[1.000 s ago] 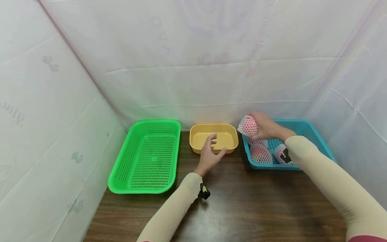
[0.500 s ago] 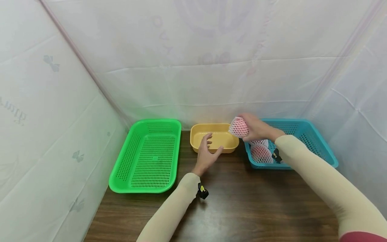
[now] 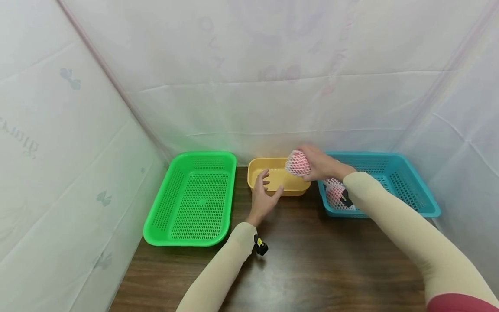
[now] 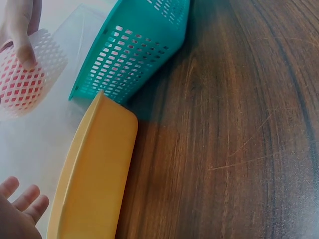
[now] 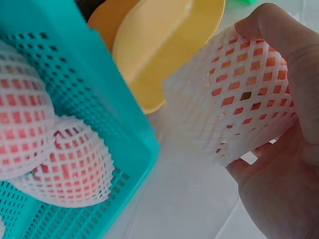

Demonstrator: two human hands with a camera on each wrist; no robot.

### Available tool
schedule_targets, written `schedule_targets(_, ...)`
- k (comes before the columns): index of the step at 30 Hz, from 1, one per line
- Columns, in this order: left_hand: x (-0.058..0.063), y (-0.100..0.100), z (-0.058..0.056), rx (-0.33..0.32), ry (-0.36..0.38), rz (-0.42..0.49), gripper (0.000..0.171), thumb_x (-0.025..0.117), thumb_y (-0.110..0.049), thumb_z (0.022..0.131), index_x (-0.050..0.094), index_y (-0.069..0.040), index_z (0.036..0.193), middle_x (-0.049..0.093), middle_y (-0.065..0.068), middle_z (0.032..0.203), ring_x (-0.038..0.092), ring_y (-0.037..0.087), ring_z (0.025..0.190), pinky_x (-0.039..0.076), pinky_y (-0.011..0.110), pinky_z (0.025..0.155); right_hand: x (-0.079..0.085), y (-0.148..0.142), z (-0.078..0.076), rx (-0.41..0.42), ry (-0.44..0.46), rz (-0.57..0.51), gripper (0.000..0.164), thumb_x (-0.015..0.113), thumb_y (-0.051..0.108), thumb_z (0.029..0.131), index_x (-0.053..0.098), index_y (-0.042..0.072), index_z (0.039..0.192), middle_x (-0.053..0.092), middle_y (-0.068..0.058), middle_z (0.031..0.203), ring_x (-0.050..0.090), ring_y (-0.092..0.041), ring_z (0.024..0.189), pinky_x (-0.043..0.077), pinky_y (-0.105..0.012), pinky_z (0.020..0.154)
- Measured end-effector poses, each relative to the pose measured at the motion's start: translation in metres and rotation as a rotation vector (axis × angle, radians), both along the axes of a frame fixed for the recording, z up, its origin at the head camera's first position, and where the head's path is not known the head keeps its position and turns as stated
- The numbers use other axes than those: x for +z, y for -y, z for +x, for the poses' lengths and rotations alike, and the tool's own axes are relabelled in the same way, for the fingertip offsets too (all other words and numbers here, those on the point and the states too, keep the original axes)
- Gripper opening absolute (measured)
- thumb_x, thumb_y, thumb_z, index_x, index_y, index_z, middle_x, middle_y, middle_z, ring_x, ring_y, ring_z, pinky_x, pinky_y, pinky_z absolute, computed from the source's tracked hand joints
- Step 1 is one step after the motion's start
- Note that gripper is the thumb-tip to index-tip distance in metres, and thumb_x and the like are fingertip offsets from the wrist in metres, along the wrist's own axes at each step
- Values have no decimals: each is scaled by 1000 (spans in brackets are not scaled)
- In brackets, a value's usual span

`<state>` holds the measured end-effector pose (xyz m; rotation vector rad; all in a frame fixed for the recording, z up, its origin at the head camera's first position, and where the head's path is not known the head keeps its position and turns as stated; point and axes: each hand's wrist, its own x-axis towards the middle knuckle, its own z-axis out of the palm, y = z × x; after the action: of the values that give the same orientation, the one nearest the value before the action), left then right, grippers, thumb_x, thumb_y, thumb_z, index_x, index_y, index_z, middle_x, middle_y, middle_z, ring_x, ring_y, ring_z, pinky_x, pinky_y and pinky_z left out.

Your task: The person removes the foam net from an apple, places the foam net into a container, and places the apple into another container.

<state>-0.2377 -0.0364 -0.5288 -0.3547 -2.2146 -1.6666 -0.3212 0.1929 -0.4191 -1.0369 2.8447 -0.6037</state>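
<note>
White sheeting (image 3: 273, 108) stands beyond both my hands, so I'd not swing far forward. The dark bench (image 3: 319, 260) lies nearer me than the hands, and the widest room for moving seems to be over that stretch.

Left of my left hand sits the green basket (image 3: 200, 212), its raised rim well apart from my fingers. Below my right wrist and off to its right is the blue basket (image 3: 405, 186); its near wall is an edge I'd lift my wrist well over. Between the baskets, under my left fingers, is the yellow tub (image 3: 278, 177), just beside both, so a sideways knock would likely shove a neighbour.

My left hand (image 3: 263, 195) is released, fingers spread and curved over the tub's near rim. My right hand (image 3: 319, 164) is grasping what looks like a netted fruit (image 3: 298, 164), thumb and fingers on opposite sides, held above the tub's right end. The net's loose end points toward my left hand; I'd keep it off the rim. Foam net probably gives and slides, so a light, even hold should serve better than squeezing. Other netted fruits (image 3: 334, 195) lie below my right wrist, in the blue basket.
</note>
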Motion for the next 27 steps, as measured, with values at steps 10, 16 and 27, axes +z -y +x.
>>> schedule_targets(10, -3, 6, -2, 51, -13, 13, 70, 73, -34, 86, 40, -10, 143, 48, 19, 136, 52, 39, 111, 44, 59, 90, -1, 18, 2, 25, 18, -16, 97, 85, 19, 64, 31, 7, 144, 45, -12, 132, 46, -28, 116, 42, -49, 100)
schedule_targets(16, -3, 9, -2, 67, -17, 22, 72, 73, -34, 85, 40, -4, 142, 49, 14, 135, 52, 40, 111, 45, 57, 90, -1, 26, 1, 38, 7, -14, 97, 87, 20, 63, 34, 6, 143, 47, -12, 129, 48, -27, 114, 44, -48, 99)
schedule_targets(27, -2, 14, 0, 62, -9, 37, 67, 71, -34, 87, 41, -10, 142, 48, 10, 137, 49, 47, 114, 43, 57, 93, 0, 38, 5, 25, 57, 8, 98, 87, 19, 63, 32, 9, 144, 46, -11, 132, 47, -28, 118, 43, -50, 100)
